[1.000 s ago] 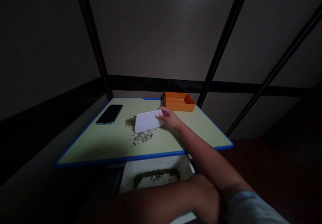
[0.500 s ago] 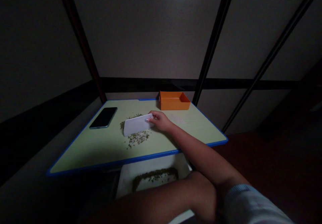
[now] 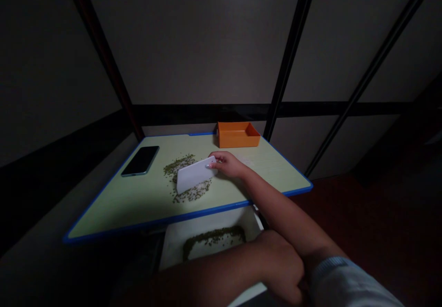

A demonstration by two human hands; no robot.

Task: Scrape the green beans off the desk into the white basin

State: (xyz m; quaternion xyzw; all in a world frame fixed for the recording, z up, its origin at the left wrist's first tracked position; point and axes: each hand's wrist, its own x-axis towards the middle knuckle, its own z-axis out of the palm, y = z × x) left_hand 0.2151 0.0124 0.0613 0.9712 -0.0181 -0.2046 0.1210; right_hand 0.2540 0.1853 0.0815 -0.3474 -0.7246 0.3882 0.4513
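Observation:
My right hand (image 3: pixel 226 163) pinches one end of a white flat scraper (image 3: pixel 195 174) between thumb and fingers. The scraper stands tilted on edge, its lower end among small greenish grains (image 3: pixel 179 163) scattered on the table. More grains, mixed with paler bits (image 3: pixel 195 192), lie just in front of it. Low in view my left hand (image 3: pixel 283 265) is curled beside my right forearm. Its fingertips are hidden, so what they hold, if anything, is out of sight.
The pale table (image 3: pixel 113 205) has a blue edge. A dark-screened phone (image 3: pixel 141 160) lies at its left, and an orange open box (image 3: pixel 238 136) stands at the back. Below the front edge is a white drawer-like container (image 3: pixel 176 235) with more grains (image 3: pixel 216 234). Panelled walls stand behind.
My right hand has shifted the scraper a little right and nearer to me, tilting it more. More grains now show behind it. My left hand has turned downward slightly.

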